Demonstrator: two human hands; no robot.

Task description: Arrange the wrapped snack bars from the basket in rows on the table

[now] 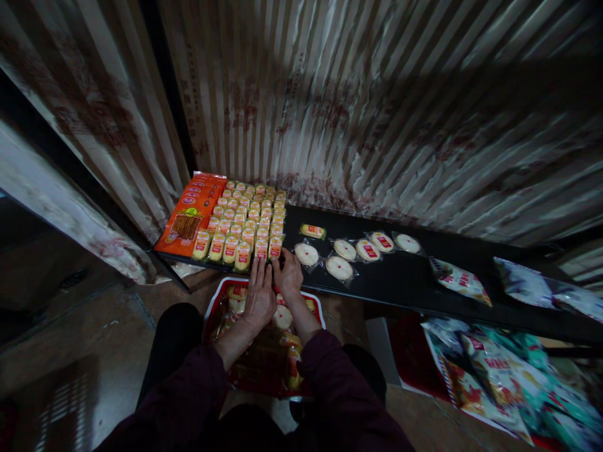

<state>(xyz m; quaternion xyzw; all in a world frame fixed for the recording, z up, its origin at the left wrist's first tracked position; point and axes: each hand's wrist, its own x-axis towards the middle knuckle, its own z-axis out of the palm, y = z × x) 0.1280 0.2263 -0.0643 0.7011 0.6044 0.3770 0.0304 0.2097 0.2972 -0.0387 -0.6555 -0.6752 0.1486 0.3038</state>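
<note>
My left hand [260, 290] lies with its fingers stretched out at the front edge of the black shelf [405, 279], touching the nearest row of small yellow snack packets [245, 223]. My right hand [288, 273] is beside it with fingers curled at the packet nearest the row's right end; what it grips is hidden. Both hands reach over a red tray [217, 300] that holds more packets and round cakes. Several round wrapped cakes [340, 267] lie on the shelf to the right of my hands.
Orange flat packs [192, 210] sit at the shelf's left end. Bagged snacks [459, 279] lie on the shelf at right, with more bags [499, 373] piled on the floor below. A striped curtain [377, 107] hangs behind. My knees flank the tray.
</note>
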